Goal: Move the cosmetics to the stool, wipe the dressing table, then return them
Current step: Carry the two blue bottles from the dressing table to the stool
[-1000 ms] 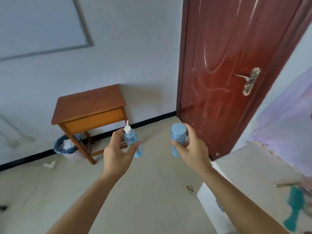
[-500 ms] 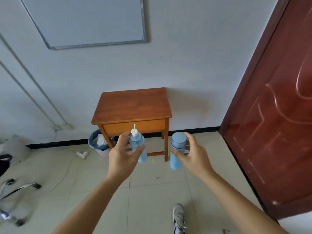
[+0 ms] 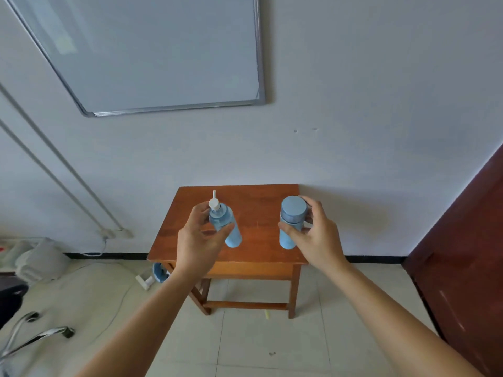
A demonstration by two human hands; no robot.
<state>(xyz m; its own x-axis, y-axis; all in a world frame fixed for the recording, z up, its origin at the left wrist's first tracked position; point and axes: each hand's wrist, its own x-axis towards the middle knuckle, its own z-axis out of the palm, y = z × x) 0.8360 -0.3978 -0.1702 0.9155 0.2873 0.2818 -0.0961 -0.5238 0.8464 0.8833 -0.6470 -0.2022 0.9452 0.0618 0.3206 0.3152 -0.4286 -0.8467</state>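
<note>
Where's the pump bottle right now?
In the head view the pump bottle is held in the left hand, over the left half of the wooden stool, left of the capped bottle in the right hand.

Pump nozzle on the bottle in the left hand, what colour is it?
White pump nozzle atop the translucent light-blue plastic bottle; clearest in the head view.

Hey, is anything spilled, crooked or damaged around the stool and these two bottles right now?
Nothing spilled or broken. The pump bottle in the left hand leans, while the capped bottle in the right hand is nearer upright. A yellow scrap lies on the floor by the stool.
</note>
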